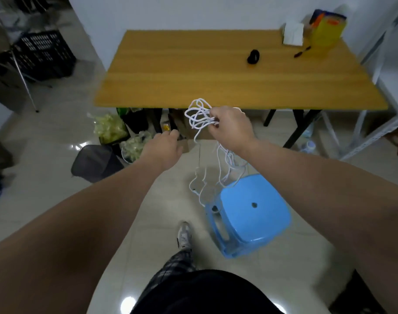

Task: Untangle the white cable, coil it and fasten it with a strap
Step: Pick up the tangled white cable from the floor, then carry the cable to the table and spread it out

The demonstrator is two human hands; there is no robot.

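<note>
At frame centre, pinched in the curled fingers of the right grip (pixel 229 128): a tangled bunch of white cable (pixel 199 116), held in the air before the near edge of the bench (pixel 193 71). Below the wrist, loose strands hanging toward the blue stool (pixel 250 211) at lower right, thin and blurred, ends hard to trace. Left of centre, the left grip (pixel 164 148), apart from the cable, seen from behind; fingertips foreshortened, impossible to tell whether curled or spread. On the bench at upper right, a small black strap (pixel 253 56), shape unclear.
</note>
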